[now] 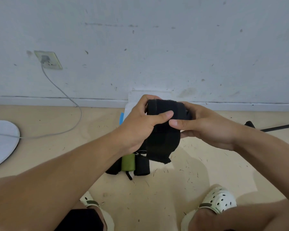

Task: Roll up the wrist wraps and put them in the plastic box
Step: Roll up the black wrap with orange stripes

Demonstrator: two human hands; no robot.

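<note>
Mid-roll: left hand (pixel 141 121) and right hand (pixel 205 126) both clamped on black wrist wrap (pixel 163 129), held above floor (pixel 207 164), tail hanging down toward 3 rolled wraps (pixel 128 164). Plastic box (pixel 132 100) just beyond, behind hands.

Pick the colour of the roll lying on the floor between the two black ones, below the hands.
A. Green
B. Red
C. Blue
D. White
A: the green roll lies on the floor between two black rolls, below the left hand and right hand, which both grip the black wrap.
</note>
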